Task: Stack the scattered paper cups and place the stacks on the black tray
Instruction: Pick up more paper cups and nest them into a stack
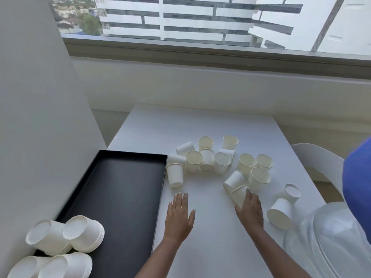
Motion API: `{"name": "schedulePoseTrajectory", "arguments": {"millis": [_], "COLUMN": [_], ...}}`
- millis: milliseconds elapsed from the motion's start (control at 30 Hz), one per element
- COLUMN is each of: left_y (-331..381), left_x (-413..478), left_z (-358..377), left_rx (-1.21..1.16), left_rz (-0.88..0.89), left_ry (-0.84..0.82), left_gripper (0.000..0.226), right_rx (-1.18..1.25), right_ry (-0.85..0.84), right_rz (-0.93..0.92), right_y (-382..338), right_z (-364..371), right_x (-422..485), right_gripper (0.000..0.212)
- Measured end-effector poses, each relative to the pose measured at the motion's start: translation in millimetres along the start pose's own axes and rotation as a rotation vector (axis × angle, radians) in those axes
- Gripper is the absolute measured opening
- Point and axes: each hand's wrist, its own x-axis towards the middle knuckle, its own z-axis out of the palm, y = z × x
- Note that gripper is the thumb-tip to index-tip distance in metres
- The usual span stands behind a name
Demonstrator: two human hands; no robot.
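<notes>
Several white paper cups [206,157] lie scattered on the white table [200,125], some upright, some on their sides. A black tray [120,187] sits at the left, with several stacks of upside-down cups [82,235] at its near end. My left hand [179,213] rests flat on the table, fingers apart, holding nothing, just below a tipped cup [175,175]. My right hand [251,209] lies over a tipped cup [237,194], fingers touching it; whether it grips the cup is unclear. Two more cups [281,213] lie at the right.
A grey wall panel [40,117] stands left of the tray. A white chair [321,163] and a clear plastic bag [325,237] sit at the table's right. A blue sleeve [359,187] shows at the right edge. A window ledge runs behind.
</notes>
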Motion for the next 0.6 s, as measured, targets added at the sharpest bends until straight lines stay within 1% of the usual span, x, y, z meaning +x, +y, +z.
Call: {"name": "schedulePoseTrajectory", "arguments": {"millis": [67, 200, 367, 500, 600], "left_y": [-2, -4, -1, 11, 23], "left_x": [7, 18, 26, 30, 28], "left_z": [0, -3, -4, -3, -2], "left_rx": [-0.006, -0.048, -0.121, -0.363, -0.615], "left_rz": [0.026, 0.076, 0.139, 0.152, 0.070], "left_ry": [-0.002, 0.002, -0.005, -0.045, -0.210], "left_gripper": [0.058, 0.057, 0.056, 0.058, 0.071], "right_rx": [0.012, 0.115, 0.318, 0.513, 0.569], "right_ry": [0.002, 0.003, 0.105, 0.177, 0.154], "right_rz": [0.031, 0.103, 0.168, 0.191, 0.126], "right_y": [-2, -3, -8, -22, -34], "right_z": [3, 9, 24, 38, 42], "right_x": [4, 0, -32, -60, -74], "right_gripper": [0.070, 0.071, 0.075, 0.078, 0.078]}}
